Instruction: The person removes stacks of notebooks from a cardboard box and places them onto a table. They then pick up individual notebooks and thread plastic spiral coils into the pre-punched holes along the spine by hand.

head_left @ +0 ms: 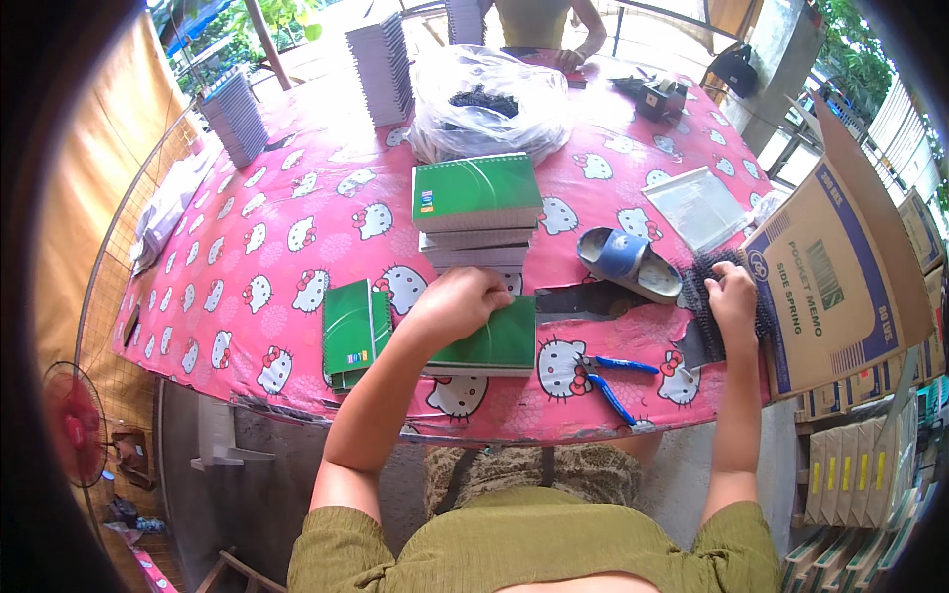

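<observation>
My left hand is closed over the far edge of a green-covered memo pad, which lies flat near the table's front edge. Its fingertips are partly hidden. At the right, the fingers of my right hand are bent and pinched among black spiral binding coils; the exact coil between them is hard to make out. Just beyond my left hand stands a pile of memo pads with a green one on top. Left of my forearm lie small green spiral memo pads.
Blue-handled pliers and a blue slipper lie between my hands. A clear plastic bag of black coils stands farther back, near tall notebook stacks. An open cardboard box borders the right side. Another person works across the table.
</observation>
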